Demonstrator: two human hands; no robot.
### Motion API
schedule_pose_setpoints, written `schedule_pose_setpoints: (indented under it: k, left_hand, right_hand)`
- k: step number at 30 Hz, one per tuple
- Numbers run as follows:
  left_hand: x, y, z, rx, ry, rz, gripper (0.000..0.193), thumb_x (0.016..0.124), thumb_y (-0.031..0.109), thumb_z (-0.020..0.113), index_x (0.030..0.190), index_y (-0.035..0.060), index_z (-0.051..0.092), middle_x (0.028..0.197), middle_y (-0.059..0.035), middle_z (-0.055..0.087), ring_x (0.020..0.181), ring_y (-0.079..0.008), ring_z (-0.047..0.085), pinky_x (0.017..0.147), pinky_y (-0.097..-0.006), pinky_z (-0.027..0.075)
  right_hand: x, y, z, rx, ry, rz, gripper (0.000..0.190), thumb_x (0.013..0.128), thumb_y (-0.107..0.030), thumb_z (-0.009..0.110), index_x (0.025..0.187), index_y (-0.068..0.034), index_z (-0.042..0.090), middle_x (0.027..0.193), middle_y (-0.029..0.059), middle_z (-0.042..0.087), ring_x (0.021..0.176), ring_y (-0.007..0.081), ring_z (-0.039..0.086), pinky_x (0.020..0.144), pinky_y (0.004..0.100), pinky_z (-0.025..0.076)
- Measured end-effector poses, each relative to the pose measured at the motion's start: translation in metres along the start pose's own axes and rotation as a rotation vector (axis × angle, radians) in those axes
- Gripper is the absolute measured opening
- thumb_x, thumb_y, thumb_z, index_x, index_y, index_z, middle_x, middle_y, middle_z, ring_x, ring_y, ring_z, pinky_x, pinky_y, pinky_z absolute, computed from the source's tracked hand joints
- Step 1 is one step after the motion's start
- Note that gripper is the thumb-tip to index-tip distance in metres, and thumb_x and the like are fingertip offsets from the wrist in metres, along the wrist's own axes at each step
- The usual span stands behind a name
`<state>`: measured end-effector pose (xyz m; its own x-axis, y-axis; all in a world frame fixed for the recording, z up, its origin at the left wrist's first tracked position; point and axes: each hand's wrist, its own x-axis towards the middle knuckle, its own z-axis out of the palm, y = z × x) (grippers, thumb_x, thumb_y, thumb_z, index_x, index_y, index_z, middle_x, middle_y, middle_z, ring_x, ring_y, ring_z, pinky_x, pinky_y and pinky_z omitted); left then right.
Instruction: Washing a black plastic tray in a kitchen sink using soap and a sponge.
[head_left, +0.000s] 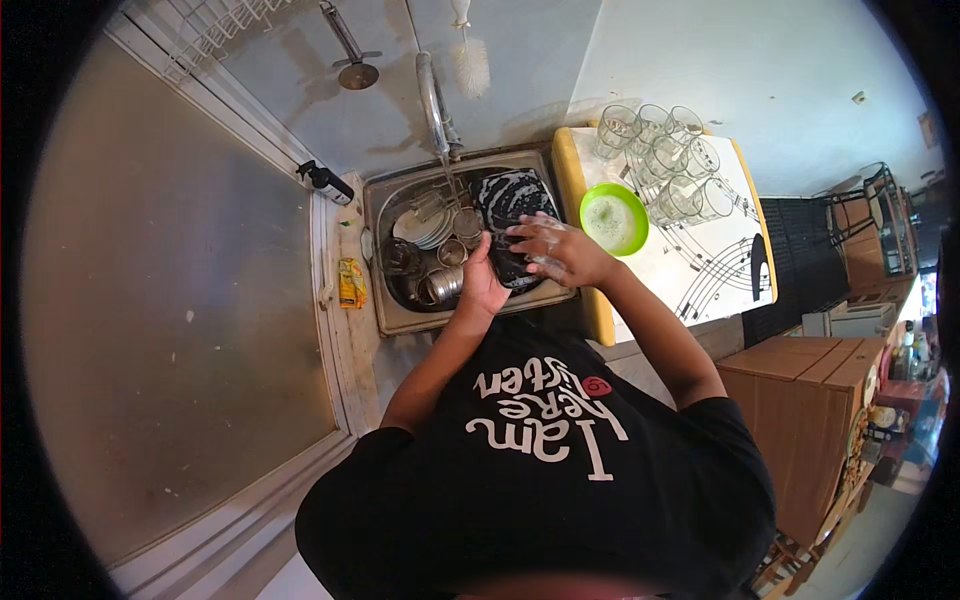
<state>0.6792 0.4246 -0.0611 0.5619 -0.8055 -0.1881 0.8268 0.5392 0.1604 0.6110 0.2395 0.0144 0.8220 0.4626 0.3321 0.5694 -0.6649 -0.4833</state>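
Observation:
A black rectangular tray (514, 196), streaked with white suds, is tilted over the right part of a metal sink (390, 319). My left hand (484, 279) grips its left edge, thumb upward. Across the tray's lower right lies my right hand (559, 249), with foam on the fingers; whether a sponge is under it is hidden. Water runs from the curved faucet (431, 97) into the sink. Beside the tray, the basin holds stacked white saucers (424, 229), a ribbed metal container (442, 286), a dark glass vessel (401, 256) and several cups or glasses.
Right of the sink, a yellow-edged table (645, 292) bears a green bowl (613, 219) of foamy liquid and several clear glasses (667, 157). A black spray bottle (327, 182) and a yellow packet (352, 283) lie on the left ledge. A bottle brush (472, 67) hangs above.

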Motion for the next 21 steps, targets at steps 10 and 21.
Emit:
schedule_pose_setpoints:
  k: [10, 21]
  left_hand:
    - [0.009, -0.015, -0.006, -0.005, 0.071, 0.130, 0.039, 0.098, 0.042, 0.047, 0.114, 0.0086, 0.059, 0.107, -0.0088, 0.065, 0.095, -0.0206, 0.066, 0.075, -0.0335, 0.057]
    - [0.024, -0.002, 0.012, -0.022, -0.014, 0.070, 0.044, 0.101, 0.036, 0.044, 0.130, 0.0035, 0.052, 0.127, -0.0141, 0.060, 0.117, -0.0271, 0.058, 0.105, -0.0441, 0.042]
  right_hand:
    - [0.024, -0.042, 0.037, -0.304, 0.211, 0.135, 0.048, 0.081, -0.021, 0.067, 0.126, -0.010, 0.056, 0.133, 0.0120, 0.052, 0.125, 0.0338, 0.049, 0.108, 0.0491, 0.037]
    - [-0.009, -0.016, 0.013, -0.160, 0.401, 0.391, 0.033, 0.084, -0.004, 0.062, 0.117, -0.003, 0.058, 0.128, 0.0167, 0.055, 0.117, 0.0399, 0.053, 0.101, 0.0490, 0.041]
